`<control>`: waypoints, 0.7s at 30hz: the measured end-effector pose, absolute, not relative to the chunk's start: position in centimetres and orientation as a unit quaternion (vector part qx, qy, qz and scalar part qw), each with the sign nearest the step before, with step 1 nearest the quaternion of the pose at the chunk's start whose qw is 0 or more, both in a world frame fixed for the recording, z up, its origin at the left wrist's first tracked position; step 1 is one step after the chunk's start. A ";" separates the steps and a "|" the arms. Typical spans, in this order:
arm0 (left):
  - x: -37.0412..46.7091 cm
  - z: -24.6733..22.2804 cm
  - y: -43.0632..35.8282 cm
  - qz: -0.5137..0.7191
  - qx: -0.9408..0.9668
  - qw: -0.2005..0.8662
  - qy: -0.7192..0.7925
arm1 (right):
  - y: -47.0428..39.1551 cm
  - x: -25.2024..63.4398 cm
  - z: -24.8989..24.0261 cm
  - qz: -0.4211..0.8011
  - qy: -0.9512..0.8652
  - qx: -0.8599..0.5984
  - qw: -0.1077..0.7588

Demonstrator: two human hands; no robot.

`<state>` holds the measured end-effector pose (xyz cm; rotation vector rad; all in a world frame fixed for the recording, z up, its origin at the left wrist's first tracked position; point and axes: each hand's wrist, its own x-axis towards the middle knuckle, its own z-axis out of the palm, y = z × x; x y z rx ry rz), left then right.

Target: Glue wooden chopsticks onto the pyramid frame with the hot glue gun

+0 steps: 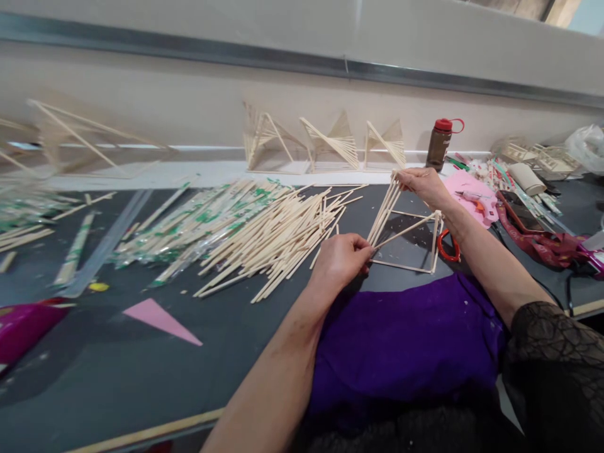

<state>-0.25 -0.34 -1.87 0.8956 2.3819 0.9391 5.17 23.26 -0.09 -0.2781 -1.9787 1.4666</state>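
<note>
A small frame of wooden sticks [401, 267] stands on the dark table in front of me, with a square base, an upright at its right corner and a fan of slanting sticks on its left. My right hand [419, 182] pinches the top of the slanting sticks. At their lower end, my left hand [344, 258] has its fingers closed on the frame's left corner, where the sticks meet. Whether a loose stick is also between those fingers is hidden. Left of the frame lies a pile of loose chopsticks [278, 242], just beyond my left hand.
Wrapped chopsticks [202, 217] lie left of the loose pile. Finished stick structures [330, 141] line the wall. A brown bottle [440, 148], red-handled scissors [448, 245] and a glue gun [476, 201] on pink paper are at right. A pink paper triangle [163, 321] lies front left.
</note>
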 end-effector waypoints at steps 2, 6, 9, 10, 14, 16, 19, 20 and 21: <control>-0.2 -1.9 -0.3 0.336 0.320 0.214 0.860 | 23.3 5.0 -0.3 0.567 -0.747 -0.097 0.332; -0.2 -1.8 -0.3 0.339 0.321 0.213 0.858 | 23.3 4.8 -0.2 0.568 -0.746 -0.103 0.332; -0.3 -1.9 -0.2 0.338 0.326 0.208 0.858 | 23.3 5.0 -0.1 0.562 -0.752 -0.111 0.326; -0.4 -2.0 -0.2 0.336 0.326 0.208 0.859 | 23.3 5.1 0.0 0.562 -0.754 -0.111 0.322; -0.5 -2.2 -0.2 0.334 0.328 0.212 0.858 | 23.4 5.4 0.2 0.561 -0.762 -0.125 0.297; -0.6 -2.3 -0.2 0.334 0.330 0.212 0.857 | 23.4 5.5 0.4 0.561 -0.764 -0.131 0.292; -0.6 -2.3 -0.3 0.331 0.332 0.213 0.857 | 23.2 5.5 0.7 0.551 -0.772 -0.111 0.297; -0.6 -2.3 -0.3 0.330 0.332 0.212 0.858 | 23.1 5.4 0.8 0.548 -0.774 -0.105 0.300; -0.6 -2.3 -0.3 0.328 0.332 0.211 0.859 | 23.0 5.3 0.8 0.549 -0.773 -0.102 0.301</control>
